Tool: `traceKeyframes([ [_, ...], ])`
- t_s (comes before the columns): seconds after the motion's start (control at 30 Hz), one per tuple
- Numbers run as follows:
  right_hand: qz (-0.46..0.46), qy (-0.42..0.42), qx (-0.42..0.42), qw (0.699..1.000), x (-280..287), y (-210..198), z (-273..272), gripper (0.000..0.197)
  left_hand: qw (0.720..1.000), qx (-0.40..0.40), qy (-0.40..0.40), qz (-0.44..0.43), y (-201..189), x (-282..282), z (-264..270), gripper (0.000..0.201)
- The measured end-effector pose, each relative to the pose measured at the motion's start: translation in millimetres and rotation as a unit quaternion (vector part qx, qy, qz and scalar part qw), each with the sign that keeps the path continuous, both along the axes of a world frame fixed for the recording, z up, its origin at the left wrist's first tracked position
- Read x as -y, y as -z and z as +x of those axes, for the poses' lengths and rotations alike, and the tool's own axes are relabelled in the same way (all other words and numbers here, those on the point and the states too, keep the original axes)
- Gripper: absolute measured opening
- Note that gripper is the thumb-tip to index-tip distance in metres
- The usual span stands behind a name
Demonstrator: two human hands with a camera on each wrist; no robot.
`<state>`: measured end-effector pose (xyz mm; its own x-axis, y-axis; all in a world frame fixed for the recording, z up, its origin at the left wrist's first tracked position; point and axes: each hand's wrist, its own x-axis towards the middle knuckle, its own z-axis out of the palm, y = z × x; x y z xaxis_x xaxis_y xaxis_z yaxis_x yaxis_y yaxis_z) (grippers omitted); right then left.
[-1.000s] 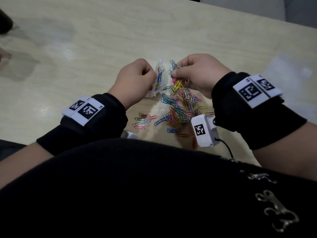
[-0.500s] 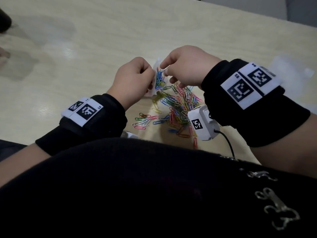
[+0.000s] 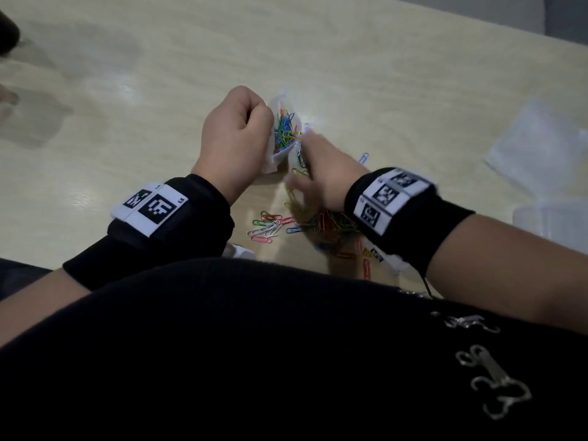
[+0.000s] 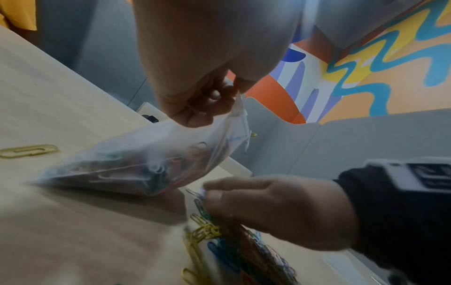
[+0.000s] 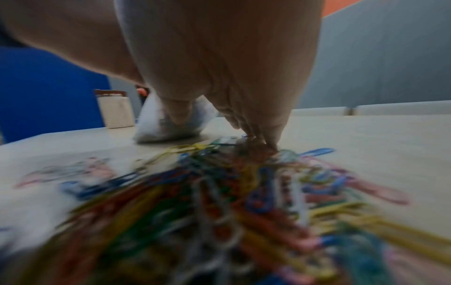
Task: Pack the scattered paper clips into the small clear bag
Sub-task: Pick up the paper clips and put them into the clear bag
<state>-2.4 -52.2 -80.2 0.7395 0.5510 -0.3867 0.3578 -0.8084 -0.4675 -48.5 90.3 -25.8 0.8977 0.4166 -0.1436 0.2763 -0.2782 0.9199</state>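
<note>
The small clear bag (image 3: 283,132) stands on the table, part filled with coloured paper clips. My left hand (image 3: 235,135) pinches its top edge and holds the mouth up; the left wrist view shows the bag (image 4: 136,164) sagging under that hand (image 4: 207,100). My right hand (image 3: 321,176) is blurred, low over the far edge of the loose clip pile (image 3: 331,224). In the right wrist view its fingers (image 5: 263,142) point straight down onto the pile (image 5: 219,202), with the thumb apart in front of the bag (image 5: 151,127). A few clips (image 3: 267,226) lie left of the pile.
A single blue clip (image 3: 363,157) lies right of my right hand, and a yellow one (image 4: 29,151) left of the bag. Clear plastic sheets (image 3: 541,148) and a clear box (image 3: 553,224) sit at the table's right. Someone's hand (image 3: 6,97) shows at the far left edge.
My right hand carried clips to the bag's mouth, left them there, and has dropped back to the pile. The bag now holds more clips. My left hand kept its hold.
</note>
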Motion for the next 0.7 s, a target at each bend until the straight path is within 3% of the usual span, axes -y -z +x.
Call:
traceKeyframes([
  [0.1, -0.068, -0.144, 0.055, 0.986, -8, 7, -26, 0.084, 1.000, -0.001, -0.004, -0.002, 0, -1, 1, 0.011],
  [0.13, -0.085, -0.186, 0.083, 0.975, -5, 9, -33, 0.080, 1.000, -0.002, -0.001, -0.002, 0, -1, 1, 0.011],
  [0.23, -0.012, -0.186, 0.129, 0.974, 14, 12, -39, 0.038, 1.000, -0.005, 0.009, -0.003, 1, -2, 1, 0.011],
  [0.33, -0.029, -0.170, 0.147, 0.974, 27, 6, -37, 0.023, 1.000, -0.005, 0.018, -0.007, 1, -1, -1, 0.011],
  [0.53, -0.063, -0.069, 0.103, 0.990, 34, -6, -20, 0.018, 0.998, -0.023, 0.056, -0.015, 3, 5, -4, 0.010],
  [0.63, -0.025, 0.067, 0.054, 0.996, 40, -16, -14, 0.015, 0.996, -0.033, 0.077, -0.007, 5, 7, -3, 0.008],
  [0.7, 0.035, 0.174, 0.003, 0.984, 42, -21, -7, 0.008, 0.996, -0.036, 0.083, -0.007, 8, 7, -4, 0.011],
])
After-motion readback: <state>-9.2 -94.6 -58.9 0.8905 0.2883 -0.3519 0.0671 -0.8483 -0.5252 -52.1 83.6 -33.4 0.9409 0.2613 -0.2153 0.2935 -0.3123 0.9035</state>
